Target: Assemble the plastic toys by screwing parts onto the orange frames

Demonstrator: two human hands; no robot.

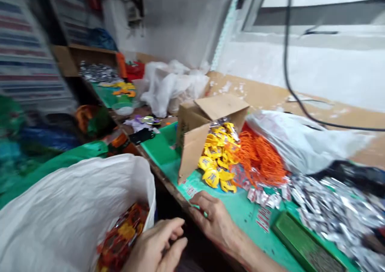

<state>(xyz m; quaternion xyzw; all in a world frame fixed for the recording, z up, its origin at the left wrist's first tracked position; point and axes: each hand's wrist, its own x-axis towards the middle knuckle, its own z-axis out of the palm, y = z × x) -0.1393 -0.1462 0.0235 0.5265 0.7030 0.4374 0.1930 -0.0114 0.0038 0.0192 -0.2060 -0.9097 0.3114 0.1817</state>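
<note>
Left hand: the left hand (152,248) sits half-curled just beside the mouth of the white plastic sack (69,212), gripping nothing visible.
Right hand: the right hand (213,224) is closed at the green tabletop's (249,220) near edge, pinching a small green strip (197,206) between its fingers.
Sack: it stands open just off the tabletop's edge, within easy reach of both hands, with red-and-yellow packets (123,228) inside.
Cardboard box: the cardboard box (192,143) lies tipped with its flaps open, apparently so that its yellow plastic pieces (215,163) spill out toward the hands.
Nearby piles: orange plastic loops (260,155) lie against the yellow pieces, and silver foil packets (337,212) are spread to the right.
</note>
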